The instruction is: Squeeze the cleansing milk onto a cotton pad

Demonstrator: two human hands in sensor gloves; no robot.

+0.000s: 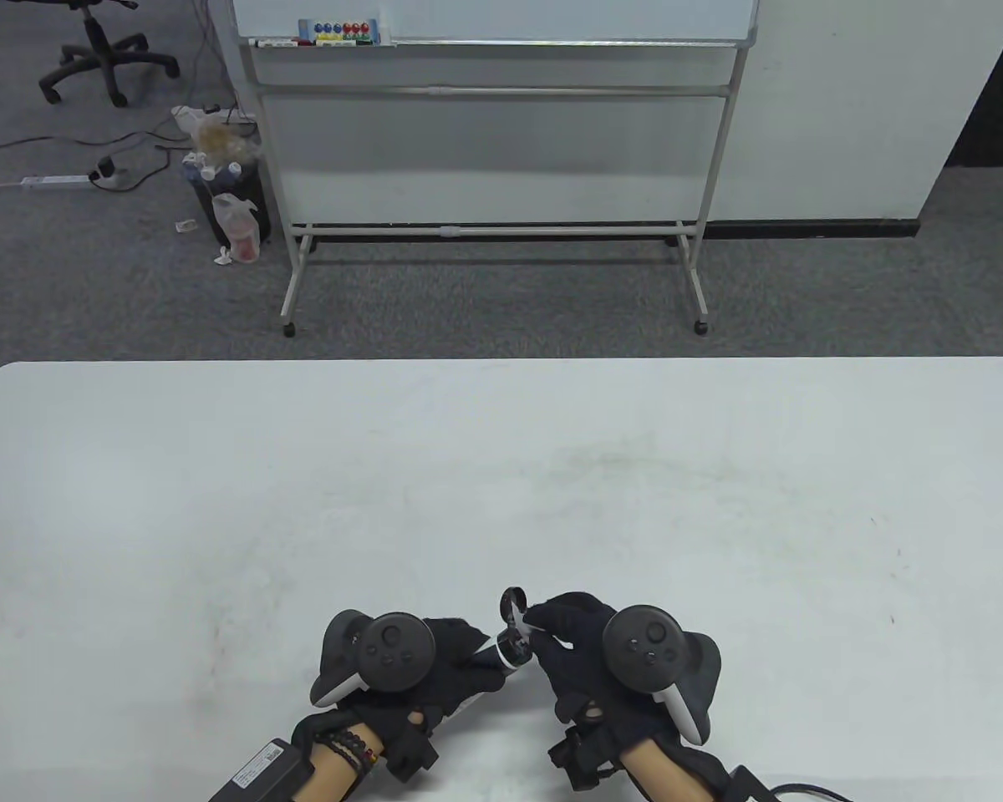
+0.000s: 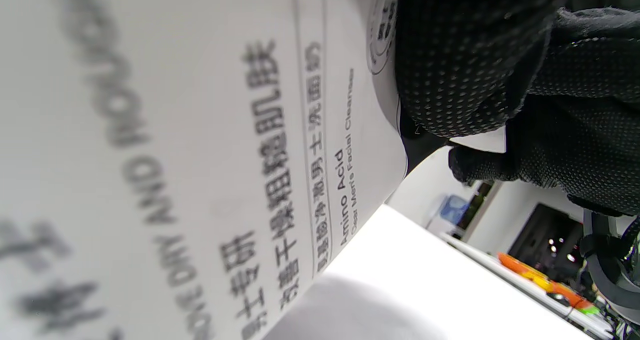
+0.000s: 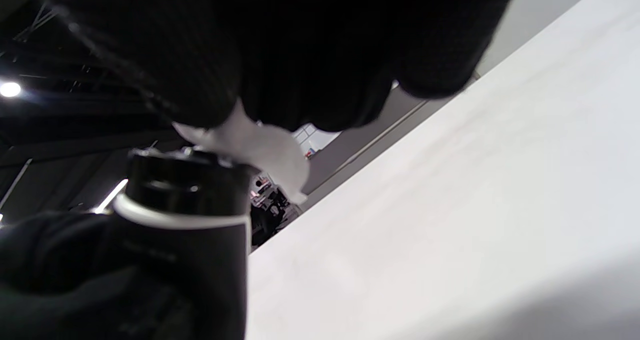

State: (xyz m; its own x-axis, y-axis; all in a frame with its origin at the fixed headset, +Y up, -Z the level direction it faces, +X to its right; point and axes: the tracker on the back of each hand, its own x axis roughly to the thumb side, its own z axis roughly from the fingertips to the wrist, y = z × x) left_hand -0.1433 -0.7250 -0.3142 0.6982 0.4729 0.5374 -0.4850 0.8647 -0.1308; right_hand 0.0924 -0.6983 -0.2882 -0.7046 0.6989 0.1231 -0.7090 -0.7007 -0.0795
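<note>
White table [image 1: 501, 468]: one tube [image 1: 501, 654], two hands

Tube [image 1: 501, 653] between left hand [image 1: 422, 668] and right hand [image 1: 589, 652], near table [image 1: 501, 468] front edge.

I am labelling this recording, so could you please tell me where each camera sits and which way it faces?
Table view: above, looking down at the white table; both gloved hands show, the left hand holding the tube, the right hand at its cap.
Left wrist view: at the left wrist, tilted sideways, close on the tube's printed body; gloved fingers at top.
Right wrist view: under the right hand, looking at the tube's black cap end.
All views share the tube.
</note>
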